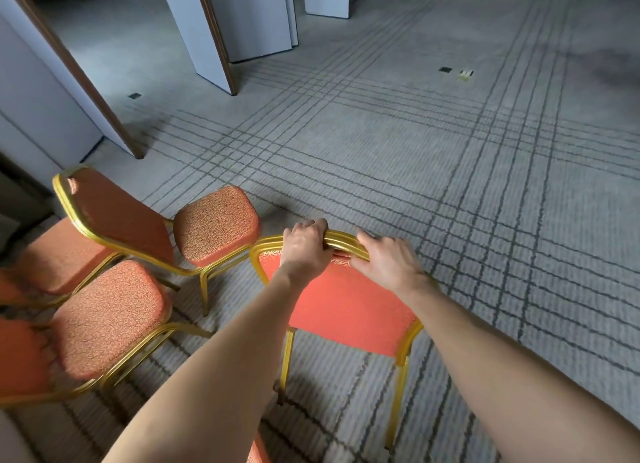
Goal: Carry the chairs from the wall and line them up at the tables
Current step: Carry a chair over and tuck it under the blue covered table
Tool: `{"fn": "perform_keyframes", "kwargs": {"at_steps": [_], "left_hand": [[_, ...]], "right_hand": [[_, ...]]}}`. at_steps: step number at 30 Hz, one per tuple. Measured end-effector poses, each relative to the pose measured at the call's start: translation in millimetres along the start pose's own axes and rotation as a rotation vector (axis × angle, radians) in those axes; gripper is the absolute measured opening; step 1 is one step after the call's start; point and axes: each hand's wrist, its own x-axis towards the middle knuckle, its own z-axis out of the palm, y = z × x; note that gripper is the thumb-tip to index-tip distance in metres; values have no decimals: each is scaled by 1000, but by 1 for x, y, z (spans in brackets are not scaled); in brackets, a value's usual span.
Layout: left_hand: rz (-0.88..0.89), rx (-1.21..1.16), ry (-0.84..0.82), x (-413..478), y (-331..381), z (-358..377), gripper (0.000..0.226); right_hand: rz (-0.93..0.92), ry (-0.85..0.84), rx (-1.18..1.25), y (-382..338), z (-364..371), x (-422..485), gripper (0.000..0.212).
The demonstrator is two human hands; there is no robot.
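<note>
We hold the chair point(346, 306) by the gold top rail point(346, 243) of its back, seen from behind, its orange back panel facing us and two gold legs reaching down to the carpet point(433, 157); we cannot tell whether the feet rest on it. Our left hand point(304, 251) wraps the rail near its left bend, fingers point(313, 225) curled over the far side. Our right hand point(388, 261) grips the rail just beside it, fingers point(367, 239) clamped over the top as well. Just left of the chair, near the floor's left edge, stand three more chairs point(214, 223) of the same orange cloth and gold tubing, close together, with a fourth's cushion cut off at the bottom left. The grey carpet carries a grid of dark lines. Toward the far left edge stand pale folding partition panels point(256, 15) with brown edging. Two small dark floor boxes point(445, 69) sit in the carpet, well apart.
</note>
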Motion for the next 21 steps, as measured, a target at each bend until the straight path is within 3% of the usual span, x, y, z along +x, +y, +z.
{"fn": "perform_keyframes", "kwargs": {"at_steps": [4, 8, 11, 17, 21], "left_hand": [[-9, 10, -107, -6, 30, 7, 34], [-27, 10, -69, -5, 36, 15, 33], [-57, -60, -115, 5, 13, 11, 54], [-7, 169, 21, 29, 28, 25, 60], [19, 34, 58, 67, 24, 21, 52]], "right_hand": [[-10, -25, -35, 39, -1, -36, 48], [-30, -26, -21, 49, -4, -41, 44], [-24, 12, -37, 47, -2, -33, 43], [58, 5, -24, 74, 7, -19, 50], [144, -56, 3, 83, -1, 21, 53]]}}
